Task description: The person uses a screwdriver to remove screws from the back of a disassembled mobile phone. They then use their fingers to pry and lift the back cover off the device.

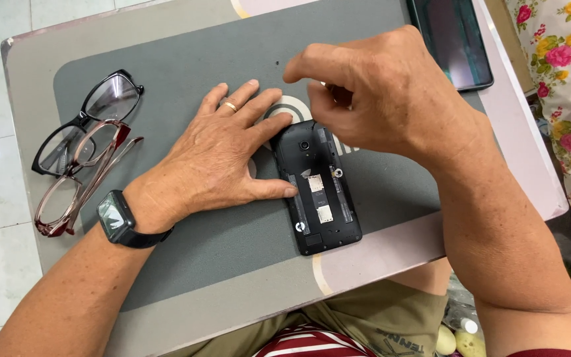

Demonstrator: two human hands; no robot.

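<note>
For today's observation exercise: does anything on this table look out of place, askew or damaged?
The black phone lies face down with its back cover off and its insides bared, steadied by the left hand; the right hand hovers above. Two pairs of glasses lie tangled at the mat's left edge.

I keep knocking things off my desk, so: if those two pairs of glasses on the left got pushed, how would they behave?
The glasses look light, so they would probably slide on the grey mat. Their arms are open and overlapping, so the pairs may snag and move together. The lenses seem likely to scratch or break if they fell off the table.
</note>
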